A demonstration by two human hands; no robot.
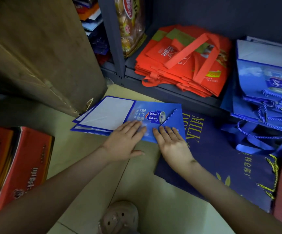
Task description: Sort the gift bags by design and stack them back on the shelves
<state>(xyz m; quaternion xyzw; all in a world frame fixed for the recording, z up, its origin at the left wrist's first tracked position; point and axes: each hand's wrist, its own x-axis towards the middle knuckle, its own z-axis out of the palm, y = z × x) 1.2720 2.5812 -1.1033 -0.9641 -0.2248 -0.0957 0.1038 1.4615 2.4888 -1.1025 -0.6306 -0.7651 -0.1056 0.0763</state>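
Observation:
A small pile of flat light-blue gift bags with a white panel lies on the tiled floor in front of the shelf. My left hand rests flat on the pile's near edge, fingers straight. My right hand lies flat on its right corner, fingers straight. A dark navy gift bag with gold lettering lies on the floor to the right, partly under the blue pile. On the bottom shelf sit a stack of red fabric bags and, at the right, a stack of blue bags with rope handles.
A brown cardboard box stands at the left against the dark shelf post. Red cartons lie at the lower left. A packet of pastries leans on the shelf. My pink shoe is at the bottom.

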